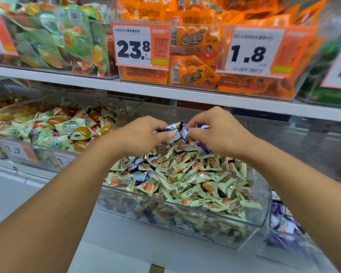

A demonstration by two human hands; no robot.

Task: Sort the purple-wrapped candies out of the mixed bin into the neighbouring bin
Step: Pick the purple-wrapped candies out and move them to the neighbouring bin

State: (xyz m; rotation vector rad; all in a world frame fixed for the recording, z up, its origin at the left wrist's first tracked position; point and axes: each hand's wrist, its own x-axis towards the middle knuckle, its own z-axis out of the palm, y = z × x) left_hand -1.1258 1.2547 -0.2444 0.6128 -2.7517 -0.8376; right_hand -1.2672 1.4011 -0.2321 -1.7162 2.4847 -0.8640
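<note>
A clear plastic mixed bin (264, 209) is seen at the centre of the view, filled mostly with pale green-wrapped candies (185, 180), its rounded front rim running from 8 o'clock across to 4 o'clock. Above the far end of the heap, towards 12 o'clock, a bunch of purple-wrapped candies (177, 129) is held between both hands: it is gripped by the curled fingers and thumb of the left hand (140, 134), and pinched from the other side by the fingertips of the right hand (219, 131). A few more purple wrappers are left buried among the green ones near the bin's left side. At 4 o'clock, just beside the mixed bin's right wall, the neighbouring bin (283, 223) is partly seen, with purple wrappers inside; most of it is hidden by the right forearm. At 9 o'clock a further clear bin (47, 152) of orange-centred sweets stands close against the left arm. The upper shelf edge (165, 91) is set just above the hands at 12 o'clock, so little headroom is left, while open room is seen behind the right hand towards 2 o'clock. Price tags (134, 46) hang above.
</note>
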